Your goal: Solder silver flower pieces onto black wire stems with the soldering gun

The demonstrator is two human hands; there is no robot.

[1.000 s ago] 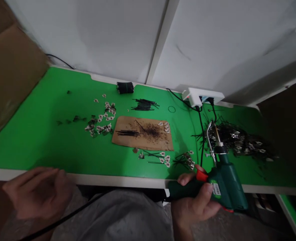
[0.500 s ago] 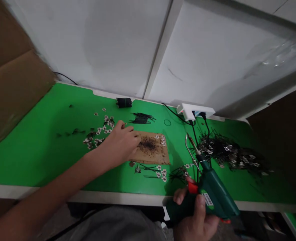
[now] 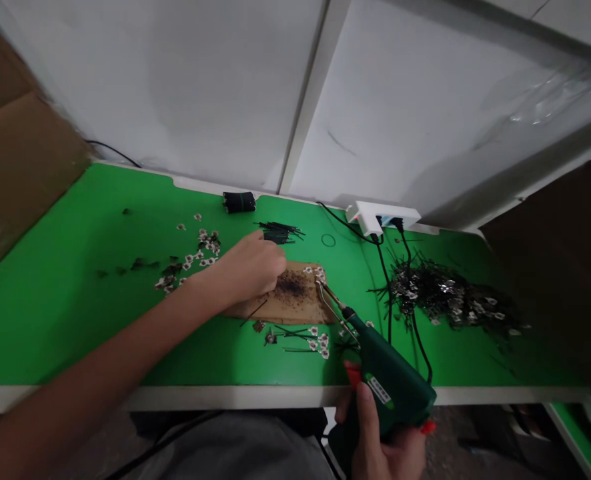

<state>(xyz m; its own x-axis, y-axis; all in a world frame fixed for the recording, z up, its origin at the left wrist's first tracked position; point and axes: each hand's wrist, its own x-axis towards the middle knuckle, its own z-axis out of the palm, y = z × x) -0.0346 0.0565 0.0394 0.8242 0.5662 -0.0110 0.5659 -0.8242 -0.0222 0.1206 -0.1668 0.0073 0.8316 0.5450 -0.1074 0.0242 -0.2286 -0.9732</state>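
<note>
My right hand (image 3: 383, 443) grips a green soldering gun (image 3: 388, 383) below the table's front edge; its metal tip (image 3: 325, 290) points at the right end of a scorched brown cardboard pad (image 3: 295, 300). My left hand (image 3: 248, 270) rests on the pad's left half, fingers curled together over thin black wire pieces (image 3: 255, 310); whether it holds one is hidden. Small white flower-shaped parts (image 3: 318, 273) sit at the pad's far right corner.
A green table (image 3: 75, 320) carries scattered white parts (image 3: 195, 250), a bundle of black wires (image 3: 278, 231), a black roll (image 3: 239, 201), a white power strip (image 3: 380, 217) with cords, and a dark heap of finished pieces (image 3: 450, 300). Cardboard (image 3: 20, 167) stands at the left.
My left hand came up from my lap and settled on the pad. The soldering gun swung left and down until its tip reached the pad's right end.
</note>
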